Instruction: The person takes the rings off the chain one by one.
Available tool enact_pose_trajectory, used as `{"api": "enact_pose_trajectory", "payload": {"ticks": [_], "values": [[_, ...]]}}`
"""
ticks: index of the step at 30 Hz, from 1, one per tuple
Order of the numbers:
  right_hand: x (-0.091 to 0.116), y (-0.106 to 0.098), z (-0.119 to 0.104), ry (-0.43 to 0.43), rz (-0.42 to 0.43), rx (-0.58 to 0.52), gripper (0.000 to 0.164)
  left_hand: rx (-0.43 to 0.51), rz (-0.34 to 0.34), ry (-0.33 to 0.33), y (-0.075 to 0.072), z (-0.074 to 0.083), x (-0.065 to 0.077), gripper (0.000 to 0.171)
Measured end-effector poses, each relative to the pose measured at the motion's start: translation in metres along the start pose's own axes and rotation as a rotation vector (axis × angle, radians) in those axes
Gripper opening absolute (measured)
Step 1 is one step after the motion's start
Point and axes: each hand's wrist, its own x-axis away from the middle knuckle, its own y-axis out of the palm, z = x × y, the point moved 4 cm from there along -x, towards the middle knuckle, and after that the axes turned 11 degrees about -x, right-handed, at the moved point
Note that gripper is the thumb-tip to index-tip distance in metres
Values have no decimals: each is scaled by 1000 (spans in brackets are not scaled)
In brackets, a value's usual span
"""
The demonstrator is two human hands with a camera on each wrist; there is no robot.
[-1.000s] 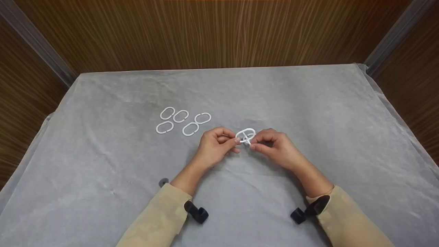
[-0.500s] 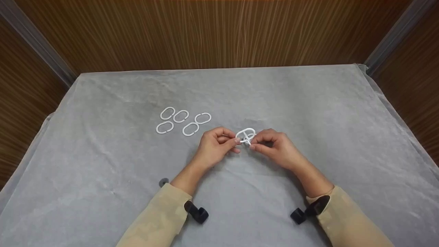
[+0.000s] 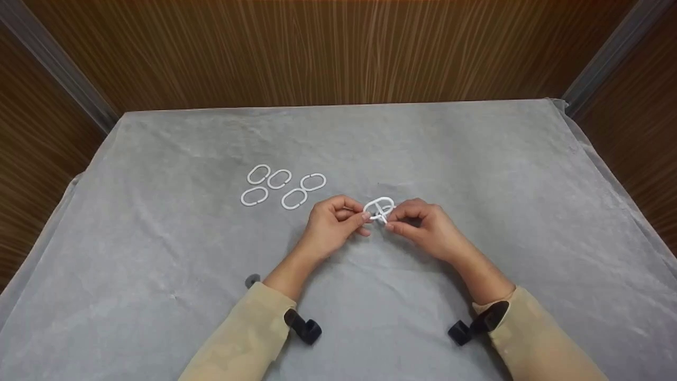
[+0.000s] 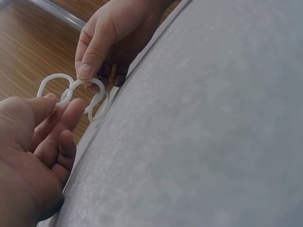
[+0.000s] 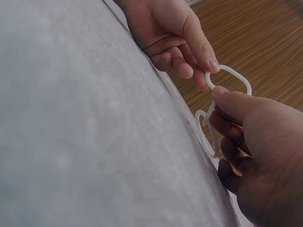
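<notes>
Above the middle of the cloth, my left hand (image 3: 329,225) pinches a white oval plastic link (image 4: 56,75) between thumb and fingers. My right hand (image 3: 429,226) pinches a second white link (image 4: 98,86), which crosses the first one. From the second link hangs a third white link (image 5: 215,149), below my right fingers in the right wrist view. Fingertips cover part of the held links, so I cannot tell whether the first and second are joined. The two hands face each other a short way apart.
Several loose white links (image 3: 279,179) lie flat on the grey cloth (image 3: 174,254), beyond and left of my left hand. Each shows a small gap in its side. Wood-grain panels (image 3: 338,53) stand behind the table and at both sides.
</notes>
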Motion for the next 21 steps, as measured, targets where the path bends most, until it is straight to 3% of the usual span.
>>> {"api": "enact_pose_trajectory", "payload": {"ticks": [12,21], "values": [[0,0,0,-16,-3,5,4,1,21,-9,-1,1,-1,9],[0,0,0,-19,8,3,5,39,150,0,-6,0,-2,6]]}}
